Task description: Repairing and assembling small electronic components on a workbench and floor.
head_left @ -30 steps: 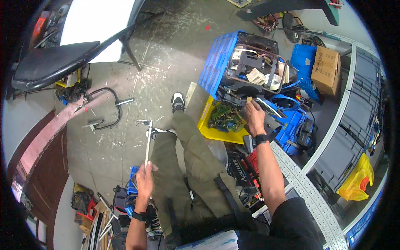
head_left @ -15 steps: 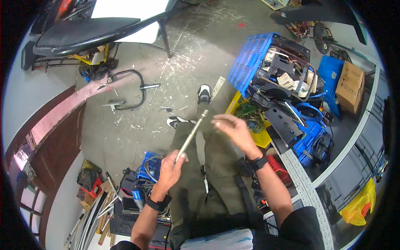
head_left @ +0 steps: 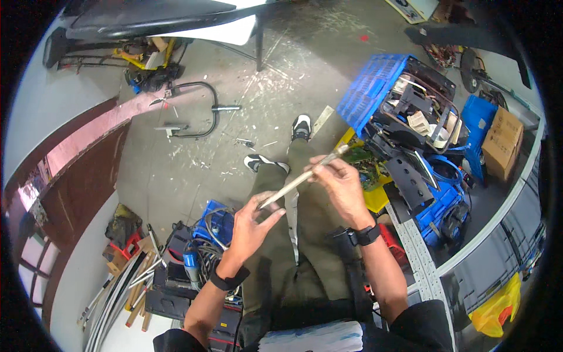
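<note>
Above my thighs, a slim pale metal rod [head_left: 296, 184] slants from lower left to upper right, with a thicker tip at its far end. My left hand [head_left: 249, 227] has the rod's lower end between thumb and fingers, in a loose grip. Close to the thicker tip, my right hand [head_left: 340, 190] pinches the rod with thumb and fingertips. Both wrists wear dark bands.
On the floor ahead lies a curved dark metal frame [head_left: 214, 111]. At right stand a blue crate [head_left: 372, 88] of scrap parts and a cardboard box [head_left: 502, 142]. A cable-filled blue bin [head_left: 212, 218] and long poles [head_left: 120, 287] are at lower left.
My right hand, empty before, has closed on the rod's far part. The rod has tipped from steep to a flatter slant, and my left hand's grip has loosened.
</note>
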Demonstrator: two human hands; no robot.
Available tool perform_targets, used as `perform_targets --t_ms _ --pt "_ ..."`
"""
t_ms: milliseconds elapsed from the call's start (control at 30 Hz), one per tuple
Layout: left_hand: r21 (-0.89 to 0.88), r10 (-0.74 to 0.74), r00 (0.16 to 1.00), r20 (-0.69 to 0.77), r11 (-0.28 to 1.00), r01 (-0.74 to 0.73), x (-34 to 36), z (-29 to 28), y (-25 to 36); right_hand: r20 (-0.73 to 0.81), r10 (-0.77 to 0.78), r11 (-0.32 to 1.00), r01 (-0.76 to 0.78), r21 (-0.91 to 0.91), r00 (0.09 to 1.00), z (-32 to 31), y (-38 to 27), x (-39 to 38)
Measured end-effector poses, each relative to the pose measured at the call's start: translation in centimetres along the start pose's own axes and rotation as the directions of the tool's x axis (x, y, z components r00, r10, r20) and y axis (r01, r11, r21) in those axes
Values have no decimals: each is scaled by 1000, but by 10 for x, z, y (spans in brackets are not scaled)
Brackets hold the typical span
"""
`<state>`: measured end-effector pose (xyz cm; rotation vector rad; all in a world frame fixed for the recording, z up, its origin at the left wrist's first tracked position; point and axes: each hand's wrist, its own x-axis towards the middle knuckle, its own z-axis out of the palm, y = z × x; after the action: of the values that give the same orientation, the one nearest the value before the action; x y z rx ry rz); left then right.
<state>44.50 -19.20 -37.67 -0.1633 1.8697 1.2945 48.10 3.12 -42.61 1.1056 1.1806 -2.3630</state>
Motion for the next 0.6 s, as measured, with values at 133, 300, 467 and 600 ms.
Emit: perform_targets --t_ms 133,300,467,600 --pt "-265 -94 995 -19 960 86 5 3 -3 -55 39 995 -34 93 998 -10 -1 3" --pt "-305 -177 984 -29 939 160 17 3 2 -72 77 984 -64 165 994 -21 -2 2" --pt "-313 -203 976 -81 935 169 23 8 10 -101 69 974 -45 223 993 -26 -4 2" --pt "-309 -169 982 -81 941 136 27 15 11 -83 89 930 -53 363 993 -26 -6 1"
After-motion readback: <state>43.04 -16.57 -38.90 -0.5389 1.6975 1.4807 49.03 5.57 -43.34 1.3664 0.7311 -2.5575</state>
